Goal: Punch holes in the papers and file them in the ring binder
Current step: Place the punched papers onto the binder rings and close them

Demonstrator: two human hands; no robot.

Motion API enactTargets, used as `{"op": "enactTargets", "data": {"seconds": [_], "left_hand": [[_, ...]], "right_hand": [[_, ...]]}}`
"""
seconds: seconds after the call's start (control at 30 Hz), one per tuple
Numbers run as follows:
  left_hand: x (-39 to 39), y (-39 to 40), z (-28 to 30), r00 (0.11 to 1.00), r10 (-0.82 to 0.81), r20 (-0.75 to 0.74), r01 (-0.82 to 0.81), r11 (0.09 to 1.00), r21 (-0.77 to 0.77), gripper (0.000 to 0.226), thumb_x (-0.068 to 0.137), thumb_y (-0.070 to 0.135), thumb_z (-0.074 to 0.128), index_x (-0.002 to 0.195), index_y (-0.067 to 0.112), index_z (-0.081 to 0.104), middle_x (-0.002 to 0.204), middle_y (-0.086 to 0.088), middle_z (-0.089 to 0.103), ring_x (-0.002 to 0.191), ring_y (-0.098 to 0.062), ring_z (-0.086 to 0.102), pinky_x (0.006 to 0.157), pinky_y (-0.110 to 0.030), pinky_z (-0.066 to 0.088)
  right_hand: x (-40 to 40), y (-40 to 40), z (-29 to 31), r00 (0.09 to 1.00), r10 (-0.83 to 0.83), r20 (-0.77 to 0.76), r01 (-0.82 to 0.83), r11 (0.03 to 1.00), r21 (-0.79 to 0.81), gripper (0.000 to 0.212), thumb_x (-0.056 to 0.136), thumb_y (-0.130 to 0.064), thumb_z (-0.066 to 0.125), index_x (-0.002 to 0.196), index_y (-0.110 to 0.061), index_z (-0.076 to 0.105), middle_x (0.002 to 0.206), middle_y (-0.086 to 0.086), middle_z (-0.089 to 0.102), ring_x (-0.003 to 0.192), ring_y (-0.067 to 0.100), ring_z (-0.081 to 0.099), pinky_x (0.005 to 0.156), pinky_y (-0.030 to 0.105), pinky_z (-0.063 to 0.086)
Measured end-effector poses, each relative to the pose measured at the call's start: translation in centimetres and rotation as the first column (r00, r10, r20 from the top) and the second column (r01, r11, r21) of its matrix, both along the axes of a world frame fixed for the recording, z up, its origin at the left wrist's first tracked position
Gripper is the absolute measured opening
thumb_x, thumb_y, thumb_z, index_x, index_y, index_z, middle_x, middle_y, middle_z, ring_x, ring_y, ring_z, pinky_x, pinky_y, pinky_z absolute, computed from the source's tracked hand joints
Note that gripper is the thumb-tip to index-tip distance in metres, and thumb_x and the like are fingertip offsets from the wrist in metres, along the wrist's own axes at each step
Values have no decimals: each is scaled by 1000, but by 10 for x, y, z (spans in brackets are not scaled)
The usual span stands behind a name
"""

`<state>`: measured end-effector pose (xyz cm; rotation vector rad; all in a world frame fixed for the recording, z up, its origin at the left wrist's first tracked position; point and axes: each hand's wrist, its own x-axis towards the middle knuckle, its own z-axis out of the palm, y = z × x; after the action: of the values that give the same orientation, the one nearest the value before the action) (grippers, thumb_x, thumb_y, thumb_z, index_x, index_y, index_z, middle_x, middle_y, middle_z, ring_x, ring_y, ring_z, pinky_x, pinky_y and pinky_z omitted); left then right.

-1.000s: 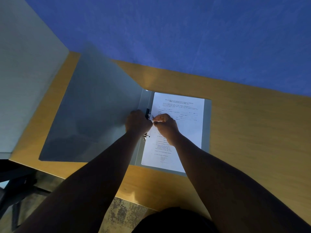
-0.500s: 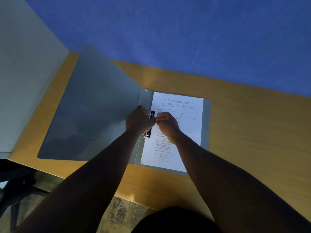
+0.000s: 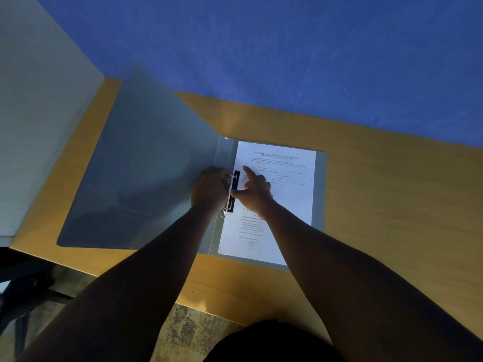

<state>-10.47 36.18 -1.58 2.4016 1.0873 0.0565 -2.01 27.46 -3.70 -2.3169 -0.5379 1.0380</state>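
Observation:
A grey ring binder (image 3: 146, 178) lies open on the wooden desk (image 3: 392, 205). Its front cover is spread to the left. A white printed paper (image 3: 287, 189) lies on the right half, its left edge at the rings. A black clamp bar (image 3: 235, 190) sits over the ring mechanism along the spine. My left hand (image 3: 209, 189) has its fingers curled at the left side of the bar and rings. My right hand (image 3: 254, 188) rests on the paper beside the bar, index finger stretched out and pressing near the upper ring, thumb against the bar.
A blue partition (image 3: 261, 48) rises behind the desk. A pale panel (image 3: 39, 100) stands at the left. The desk's near edge runs just below the binder, with mottled floor (image 3: 188, 330) beneath. Dark chair parts (image 3: 23, 283) show at lower left.
My right hand has uncurled from a pinch at the upper ring, its index finger now stretched onto the paper. The black bar now shows full length between my hands. The left hand barely moved.

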Motion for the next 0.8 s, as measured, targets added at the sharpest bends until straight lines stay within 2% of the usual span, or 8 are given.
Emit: {"op": "enactTargets", "data": {"seconds": [0.1, 0.37, 0.5, 0.67, 0.8], "left_hand": [[-1, 2, -5, 1000, -2, 14, 3, 1000, -24, 25, 94, 15, 53, 102, 21, 76, 99, -6, 71, 90, -27, 67, 74, -29, 51], [-1, 4, -12, 1000, -12, 20, 12, 1000, -9, 27, 97, 18, 53, 111, 24, 75, 104, -7, 70, 94, -27, 67, 71, -23, 45], [0, 5, -12, 1000, -6, 22, 6, 1000, 11, 28, 98, 20, 53, 118, 27, 73, 109, -5, 71, 98, -26, 67, 74, -22, 42], [-1, 5, -8, 996, 63, 58, -63, 998, -4, 23, 96, 23, 57, 107, 28, 76, 97, -2, 77, 89, -26, 72, 77, -26, 52], [0, 1, -5, 994, 95, 63, -97, 995, 31, 18, 94, 26, 58, 102, 26, 74, 90, 1, 77, 84, -25, 72, 67, -25, 46]], "right_hand": [[-1, 0, 0, 1000, 25, 17, -25, 999, -26, 74, 87, -37, 67, 150, -36, 28, 134, 8, 44, 127, 29, 39, 100, 49, 44], [-5, 5, -3, 993, 51, 105, -42, 995, -85, 68, 88, -43, 65, 147, -37, 31, 135, 9, 42, 126, 30, 39, 94, 42, 40], [-6, 4, -5, 988, 81, 132, -67, 992, -107, 67, 89, -45, 63, 147, -38, 29, 133, 10, 40, 124, 31, 39, 93, 43, 40], [-8, 5, -7, 984, 103, 144, -85, 988, -125, 69, 89, -46, 63, 148, -41, 26, 133, 10, 38, 123, 31, 39, 93, 42, 40], [-6, 4, -7, 989, 83, 124, -71, 993, -96, 67, 86, -44, 67, 144, -41, 33, 132, 9, 40, 124, 31, 39, 94, 44, 42]]}}
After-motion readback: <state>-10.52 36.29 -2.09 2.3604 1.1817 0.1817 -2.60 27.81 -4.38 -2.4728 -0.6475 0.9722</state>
